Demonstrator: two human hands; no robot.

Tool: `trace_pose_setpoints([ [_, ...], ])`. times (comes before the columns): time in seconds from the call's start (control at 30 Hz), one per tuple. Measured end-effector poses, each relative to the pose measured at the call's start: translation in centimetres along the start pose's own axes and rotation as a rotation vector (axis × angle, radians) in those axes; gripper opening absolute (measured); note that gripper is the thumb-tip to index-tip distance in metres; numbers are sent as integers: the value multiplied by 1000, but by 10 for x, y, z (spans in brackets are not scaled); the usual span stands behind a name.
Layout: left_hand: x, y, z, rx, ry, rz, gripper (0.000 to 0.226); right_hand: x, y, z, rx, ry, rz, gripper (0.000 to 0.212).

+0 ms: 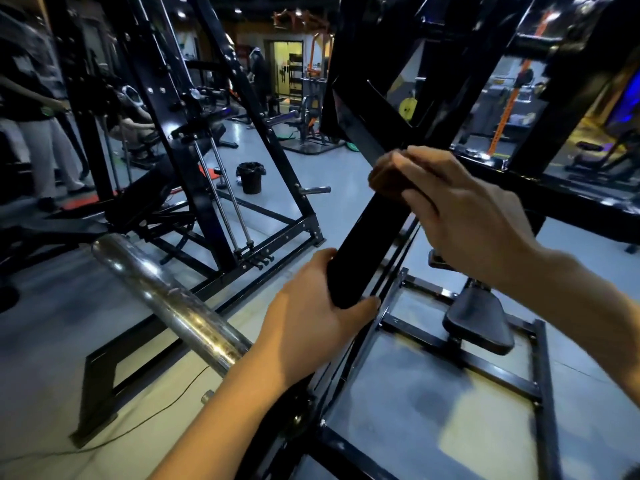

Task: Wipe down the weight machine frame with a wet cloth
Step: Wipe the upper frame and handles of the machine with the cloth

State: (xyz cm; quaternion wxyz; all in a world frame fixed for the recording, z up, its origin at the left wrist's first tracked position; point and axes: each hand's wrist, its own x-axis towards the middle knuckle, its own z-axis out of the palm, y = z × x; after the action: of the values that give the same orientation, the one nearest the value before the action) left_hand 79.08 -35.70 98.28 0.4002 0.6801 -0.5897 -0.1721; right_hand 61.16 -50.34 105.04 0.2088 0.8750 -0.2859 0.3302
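**A:** From the head view, where do you stand with the wipe?

**B:** You're mid-stroke, as far as I can judge. Your right hand (460, 216) presses a folded brown cloth (389, 176) onto the upper part of the slanted black bar (360, 244) of the frame (498, 379). The fingers (420, 199) lie fairly straight over the cloth, and the thumb side is hidden, so you may be pinching it underneath; I can't tell.

**A:** And your left hand?

**B:** Your left hand (311, 323) grasps the same bar lower down, thumb on one side and fingers curled round the other, bracing it.

**A:** What looks done?

**B:** Hard to say. The bar is dark and the light is dim, so no wet streak or dust line shows. You can't read cleaned from uncleaned here.

**A:** What's likely left?

**B:** Probably a good deal. The stretch of bar under your left hand can't have the cloth on it now. The floor rails of the frame, its cross-members near the pad (479, 320), and the heavy uprights behind your right hand all lie away from the cloth. The chrome tube (166, 299) to your left is also apart from it.

**A:** Anything else around?

**B:** A black bin (251, 176) stands on the floor well beyond, beside another machine.
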Motion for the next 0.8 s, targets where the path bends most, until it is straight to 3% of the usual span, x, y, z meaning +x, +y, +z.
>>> trace_pose_setpoints([
  [0.1,25,19,-2,91,55,33,87,1,-6,2,24,-17,-14,53],
  [0.23,54,29,5,65,32,63,58,-6,-8,4,36,-81,-132,52],
  [0.37,53,20,16,48,42,22,37,14,19,1,19,-16,-7,52],
  [0.43,52,18,19,61,66,53,33,14,16,1,38,14,32,52],
  [0.63,53,13,20,21,59,89,35,-10,-4,3,70,-67,-166,49],
  [0.8,54,13,21,50,71,61,36,7,13,4,15,85,44,46],
])
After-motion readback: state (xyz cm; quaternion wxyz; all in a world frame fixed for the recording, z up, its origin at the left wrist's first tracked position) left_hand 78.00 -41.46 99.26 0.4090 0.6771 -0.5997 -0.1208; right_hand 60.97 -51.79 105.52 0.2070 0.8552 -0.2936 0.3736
